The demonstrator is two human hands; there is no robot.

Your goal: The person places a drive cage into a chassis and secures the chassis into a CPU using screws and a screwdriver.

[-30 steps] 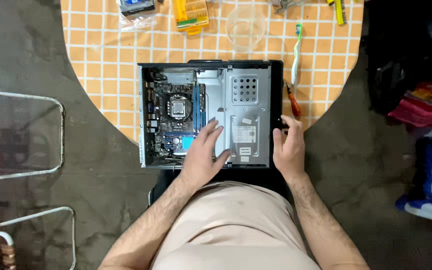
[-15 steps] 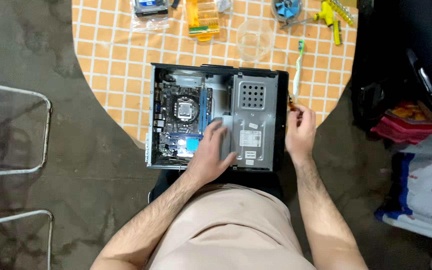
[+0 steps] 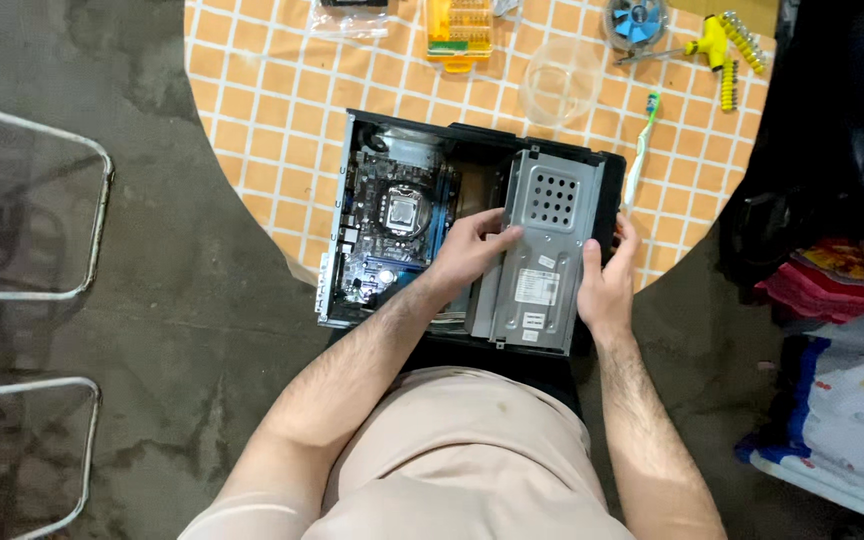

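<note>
A round table (image 3: pixel 252 100) with an orange checked cloth stands on dark concrete floor (image 3: pixel 172 330), bearing an open computer case (image 3: pixel 352 180). The left hand (image 3: pixel 467 250) and right hand (image 3: pixel 604 285) grip the grey drive cage (image 3: pixel 547 255) from nine and three o'clock, fingers curled on its edges. At twelve o'clock lie a clear bowl (image 3: pixel 562 80) and yellow bit set (image 3: pixel 460 30).

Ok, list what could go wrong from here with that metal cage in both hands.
1. The grey metal drive cage is gripped by the left hand and right hand right above the open computer case; a slip could drop it onto the motherboard.
2. Its sheet-metal edges may cut the fingers.
3. The case overhangs the table edge toward the lap, so tugging might tip it.
</note>
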